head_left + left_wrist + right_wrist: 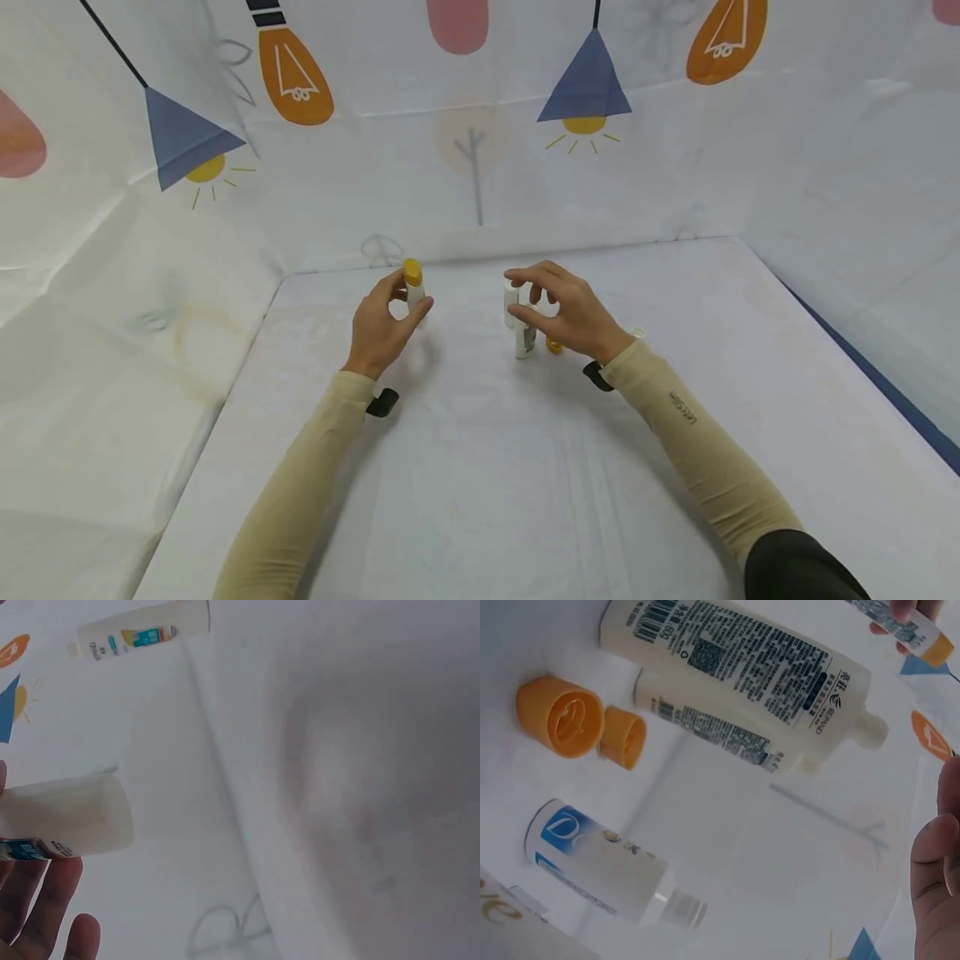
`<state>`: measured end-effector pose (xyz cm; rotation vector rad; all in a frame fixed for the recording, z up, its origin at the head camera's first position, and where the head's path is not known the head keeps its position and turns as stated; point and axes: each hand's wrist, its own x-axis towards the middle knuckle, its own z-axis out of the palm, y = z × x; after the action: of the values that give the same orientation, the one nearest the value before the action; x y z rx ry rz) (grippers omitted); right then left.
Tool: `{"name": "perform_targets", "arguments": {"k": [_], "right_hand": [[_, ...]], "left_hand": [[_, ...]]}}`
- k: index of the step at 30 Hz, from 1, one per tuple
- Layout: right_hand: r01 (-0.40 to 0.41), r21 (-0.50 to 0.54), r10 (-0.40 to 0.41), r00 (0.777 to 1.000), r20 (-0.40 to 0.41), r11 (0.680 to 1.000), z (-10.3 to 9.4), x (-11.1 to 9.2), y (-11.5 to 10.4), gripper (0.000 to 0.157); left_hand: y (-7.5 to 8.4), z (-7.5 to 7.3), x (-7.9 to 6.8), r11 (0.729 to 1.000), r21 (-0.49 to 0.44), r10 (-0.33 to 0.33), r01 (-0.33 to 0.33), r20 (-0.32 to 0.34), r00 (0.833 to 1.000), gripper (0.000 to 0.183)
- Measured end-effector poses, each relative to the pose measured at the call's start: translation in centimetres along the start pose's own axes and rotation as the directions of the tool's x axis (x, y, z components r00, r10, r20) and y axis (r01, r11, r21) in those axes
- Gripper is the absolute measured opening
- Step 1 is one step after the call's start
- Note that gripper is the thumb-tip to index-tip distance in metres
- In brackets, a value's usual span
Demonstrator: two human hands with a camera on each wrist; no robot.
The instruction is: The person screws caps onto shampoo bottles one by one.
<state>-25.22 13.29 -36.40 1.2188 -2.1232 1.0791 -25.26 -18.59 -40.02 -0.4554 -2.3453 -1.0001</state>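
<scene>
White cloth wall (360, 175) with printed lamps (583, 79) and bulbs (296, 77), behind a white desk (450, 475). At left: left hand (378, 329), fingers curled round a white bottle (416, 297), yellow cap (412, 272) on. Near mid-desk: rear open bottle (705, 724) and front open bottle (742, 667), both upright, close together. Just beside these: right hand (566, 308), thumb and fingers spread apart, nothing gripped. Further right, on desk: orange cap (536, 712), second orange cap (615, 736) just beside it, then blue-labelled bottle (592, 859), upright, neck bare.
</scene>
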Motion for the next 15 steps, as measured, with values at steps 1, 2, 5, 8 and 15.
{"name": "perform_targets", "arguments": {"k": [1, 2, 5, 8, 15], "right_hand": [[-0.008, -0.006, 0.008, 1.0, -0.001, 1.0, -0.2, -0.1, 0.0, 0.049], [-0.015, -0.014, 0.015, 1.0, 0.0, 1.0, -0.3, -0.2, 0.1, 0.049], [-0.042, -0.02, 0.042, 0.999, 0.006, 0.999, -0.7, -0.5, 0.2, 0.049], [-0.071, -0.034, 0.071, 0.997, 0.015, 0.997, -1.0, -1.0, 0.4, 0.048], [-0.154, -0.074, 0.157, 0.987, 0.038, 0.985, -1.5, -1.8, 0.1, 0.054]], "left_hand": [[-0.3, -0.1, 0.1, 1.0, 0.004, -0.014, 0.014, 0.01, 1.0, 0.063], [-0.7, -0.1, 0.1, 0.999, 0.011, -0.032, 0.031, 0.022, 0.999, 0.063], [-1.6, -0.4, 0.1, 0.996, 0.022, -0.091, 0.09, 0.064, 0.994, 0.064], [-2.6, -0.5, 0.2, 0.989, 0.018, -0.15, 0.149, 0.098, 0.984, 0.064], [-3.7, -0.7, 0.6, 0.974, -0.03, -0.217, 0.224, 0.156, 0.964, 0.066]]}}
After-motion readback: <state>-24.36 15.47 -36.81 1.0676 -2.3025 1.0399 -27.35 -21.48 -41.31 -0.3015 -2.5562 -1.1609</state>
